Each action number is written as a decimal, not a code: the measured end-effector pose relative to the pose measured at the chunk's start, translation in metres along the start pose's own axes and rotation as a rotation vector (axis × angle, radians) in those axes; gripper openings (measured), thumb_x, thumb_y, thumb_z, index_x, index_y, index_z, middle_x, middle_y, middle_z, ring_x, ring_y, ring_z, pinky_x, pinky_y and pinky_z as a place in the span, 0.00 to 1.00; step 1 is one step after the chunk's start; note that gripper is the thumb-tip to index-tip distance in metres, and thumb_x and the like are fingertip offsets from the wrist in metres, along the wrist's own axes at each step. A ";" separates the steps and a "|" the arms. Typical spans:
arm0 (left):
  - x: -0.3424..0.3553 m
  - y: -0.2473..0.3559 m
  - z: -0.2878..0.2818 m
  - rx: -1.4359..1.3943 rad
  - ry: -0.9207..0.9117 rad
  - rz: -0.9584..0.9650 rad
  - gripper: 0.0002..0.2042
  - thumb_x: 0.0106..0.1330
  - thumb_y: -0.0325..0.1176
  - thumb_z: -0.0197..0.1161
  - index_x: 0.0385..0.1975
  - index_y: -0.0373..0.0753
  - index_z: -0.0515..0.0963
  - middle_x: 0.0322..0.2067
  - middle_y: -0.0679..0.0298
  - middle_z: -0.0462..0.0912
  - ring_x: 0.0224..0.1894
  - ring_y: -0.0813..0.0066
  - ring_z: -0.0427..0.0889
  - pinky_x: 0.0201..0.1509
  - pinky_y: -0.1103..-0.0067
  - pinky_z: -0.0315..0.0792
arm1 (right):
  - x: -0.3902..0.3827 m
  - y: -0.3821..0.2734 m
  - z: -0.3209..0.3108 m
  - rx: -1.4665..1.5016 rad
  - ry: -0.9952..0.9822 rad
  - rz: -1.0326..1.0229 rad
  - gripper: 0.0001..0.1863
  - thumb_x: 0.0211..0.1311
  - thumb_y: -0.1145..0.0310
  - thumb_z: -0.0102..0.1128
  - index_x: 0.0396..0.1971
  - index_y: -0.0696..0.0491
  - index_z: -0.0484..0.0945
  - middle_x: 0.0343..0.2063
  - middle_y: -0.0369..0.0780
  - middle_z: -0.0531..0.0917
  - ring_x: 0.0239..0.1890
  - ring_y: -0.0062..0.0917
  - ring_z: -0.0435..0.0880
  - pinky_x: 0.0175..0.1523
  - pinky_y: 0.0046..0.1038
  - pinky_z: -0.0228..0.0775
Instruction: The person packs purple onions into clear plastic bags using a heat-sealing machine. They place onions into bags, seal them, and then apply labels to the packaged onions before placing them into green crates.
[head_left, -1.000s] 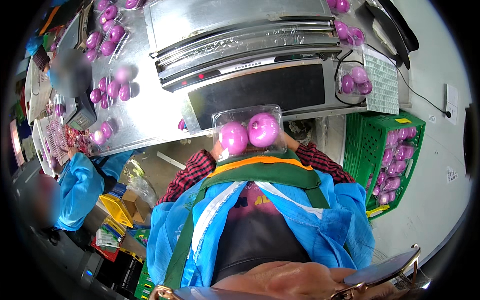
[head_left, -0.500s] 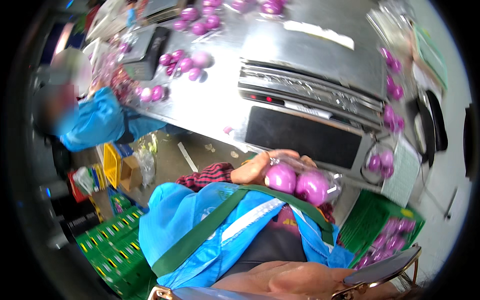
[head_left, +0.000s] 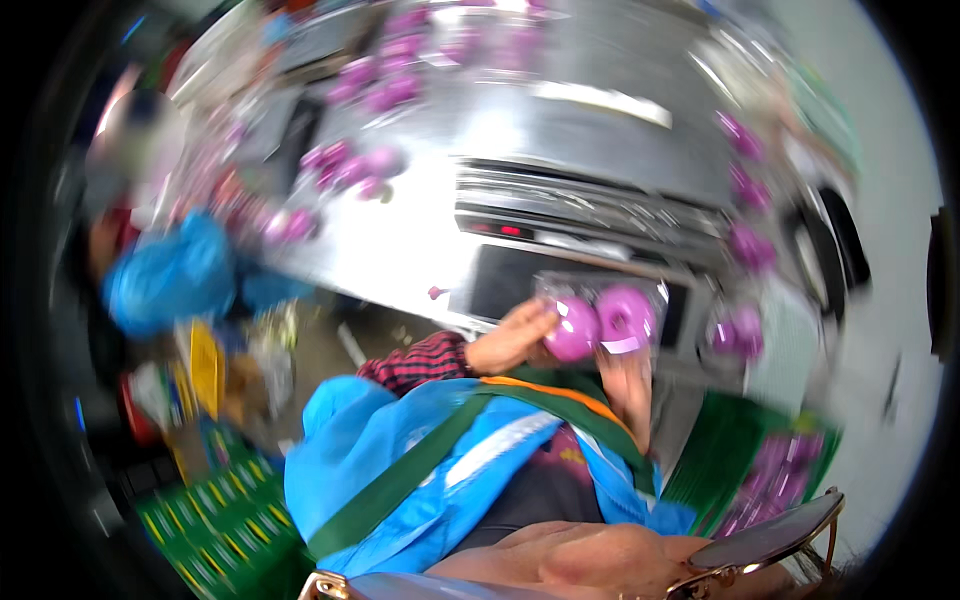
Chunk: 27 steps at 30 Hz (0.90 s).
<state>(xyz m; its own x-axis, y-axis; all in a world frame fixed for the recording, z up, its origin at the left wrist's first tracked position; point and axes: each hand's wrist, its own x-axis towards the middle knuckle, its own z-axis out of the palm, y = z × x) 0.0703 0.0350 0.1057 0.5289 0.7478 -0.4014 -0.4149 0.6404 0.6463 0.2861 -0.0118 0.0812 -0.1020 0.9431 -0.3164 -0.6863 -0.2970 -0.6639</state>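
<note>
Hands hold a clear plastic tray [head_left: 600, 318] of two pink round fruits just above centre: left hand [head_left: 510, 338] clamped on its nine-o'clock side, right hand [head_left: 625, 375] under its six-o'clock edge. Steel table [head_left: 400, 250] lies blurred at twelve o'clock.

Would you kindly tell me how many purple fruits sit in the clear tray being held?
2: one purple fruit on the left beside the left hand, the other on the right, both in the clear tray. Blur may hide more.
</note>
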 end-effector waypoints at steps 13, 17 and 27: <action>0.069 -0.044 0.110 0.487 -0.506 -0.336 0.31 0.67 0.40 0.58 0.66 0.36 0.54 0.57 0.50 0.68 0.56 0.63 0.72 0.59 0.73 0.68 | -0.118 -0.180 -0.139 0.348 0.471 -0.632 0.35 0.63 0.38 0.45 0.60 0.50 0.64 0.56 0.40 0.72 0.58 0.31 0.71 0.61 0.41 0.65; 0.072 -0.064 0.125 0.497 -0.364 -0.398 0.23 0.69 0.35 0.55 0.61 0.35 0.63 0.52 0.53 0.74 0.51 0.69 0.76 0.56 0.75 0.70 | -0.242 -0.241 -0.231 0.245 0.971 -0.826 0.32 0.61 0.39 0.52 0.53 0.50 0.71 0.44 0.36 0.79 0.42 0.28 0.80 0.45 0.34 0.75; 0.106 -0.108 0.170 0.614 -0.348 -0.506 0.19 0.69 0.37 0.55 0.57 0.37 0.68 0.49 0.58 0.76 0.48 0.74 0.76 0.54 0.78 0.71 | -0.412 -0.189 -0.447 0.023 1.549 -0.407 0.35 0.60 0.35 0.49 0.48 0.54 0.75 0.43 0.38 0.79 0.37 0.23 0.75 0.39 0.27 0.66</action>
<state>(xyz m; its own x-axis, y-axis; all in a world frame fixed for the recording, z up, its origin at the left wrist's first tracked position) 0.2965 0.0151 0.1035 0.7797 0.2379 -0.5791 0.3519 0.5985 0.7197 0.7799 -0.4111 0.0337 0.8665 -0.1031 -0.4884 -0.4956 -0.0602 -0.8665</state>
